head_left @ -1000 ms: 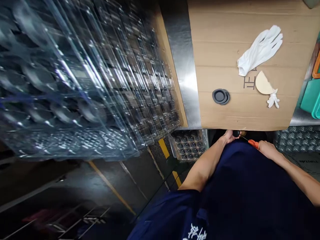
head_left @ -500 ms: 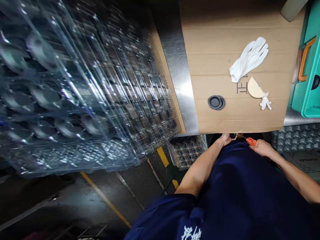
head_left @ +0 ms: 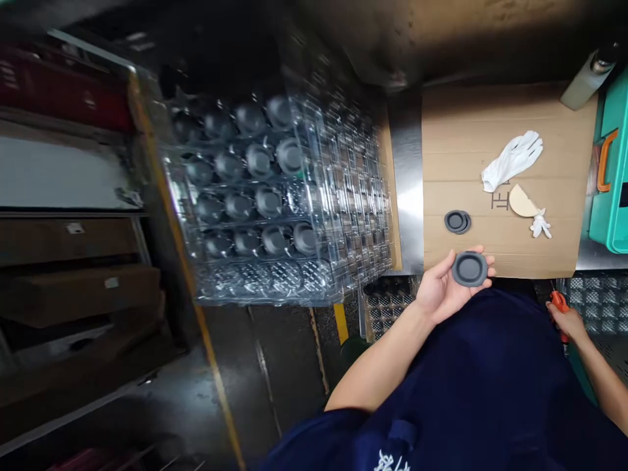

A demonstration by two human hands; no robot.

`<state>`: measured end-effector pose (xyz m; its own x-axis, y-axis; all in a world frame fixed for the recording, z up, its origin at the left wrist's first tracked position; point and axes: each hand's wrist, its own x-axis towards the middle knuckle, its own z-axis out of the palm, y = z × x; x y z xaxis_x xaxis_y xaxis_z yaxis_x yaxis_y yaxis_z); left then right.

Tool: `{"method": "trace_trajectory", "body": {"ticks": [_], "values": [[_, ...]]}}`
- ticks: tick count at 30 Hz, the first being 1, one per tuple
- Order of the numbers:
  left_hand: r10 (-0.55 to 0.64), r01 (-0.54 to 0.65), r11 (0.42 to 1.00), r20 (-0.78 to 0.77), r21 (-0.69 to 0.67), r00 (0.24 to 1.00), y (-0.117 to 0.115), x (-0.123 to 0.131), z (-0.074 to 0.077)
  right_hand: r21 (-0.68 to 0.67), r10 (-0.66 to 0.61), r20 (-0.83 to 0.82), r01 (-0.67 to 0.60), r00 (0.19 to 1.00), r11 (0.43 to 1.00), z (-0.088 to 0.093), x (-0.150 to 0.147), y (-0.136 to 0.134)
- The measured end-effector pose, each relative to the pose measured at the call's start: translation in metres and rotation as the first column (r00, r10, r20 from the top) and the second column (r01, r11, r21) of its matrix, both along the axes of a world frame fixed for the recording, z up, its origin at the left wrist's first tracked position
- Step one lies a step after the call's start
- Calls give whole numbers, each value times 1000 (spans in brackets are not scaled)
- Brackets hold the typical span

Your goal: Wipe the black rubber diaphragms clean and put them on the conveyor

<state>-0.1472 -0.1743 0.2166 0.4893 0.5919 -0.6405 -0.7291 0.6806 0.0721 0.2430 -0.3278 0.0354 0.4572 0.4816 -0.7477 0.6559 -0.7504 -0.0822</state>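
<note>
In my left hand (head_left: 441,293) lies a dark grey round dish-shaped part (head_left: 470,269) with a raised rim, its hollow face up, my fingers curled around its edge near the table's front. My right hand (head_left: 570,322), lower at the right beside my body, is closed around an orange air blow gun (head_left: 558,301) with a thin nozzle and a metal fitting at its lower end. Two similar grey parts (head_left: 456,221) overlap on the cardboard sheet (head_left: 456,150), just beyond my left hand.
Clear plastic trays (head_left: 275,288) holding grey round parts are stacked at the left. A white glove (head_left: 513,160), a cream half-round piece (head_left: 522,201) and a small white knotted scrap (head_left: 540,224) lie on the cardboard. A teal toolbox (head_left: 608,216) and a bottle (head_left: 583,85) stand at the right.
My left hand has risen from the table's front edge, bringing the grey part into view. My right hand has moved away to the right with the blow gun. The view has swung left.
</note>
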Motion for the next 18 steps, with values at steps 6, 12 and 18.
{"method": "trace_trajectory", "body": {"ticks": [6,12,18], "values": [[-35,34,996,10,77,999,16,10,19,211,-441,-87,449,893,868,-10,-6,-22],[-66,62,979,16,192,998,22,9,30,361,-592,-180,613,786,703,-27,-13,-41],[-76,84,969,-41,234,996,26,17,36,407,-712,-359,788,603,462,-39,-11,-49]]}}
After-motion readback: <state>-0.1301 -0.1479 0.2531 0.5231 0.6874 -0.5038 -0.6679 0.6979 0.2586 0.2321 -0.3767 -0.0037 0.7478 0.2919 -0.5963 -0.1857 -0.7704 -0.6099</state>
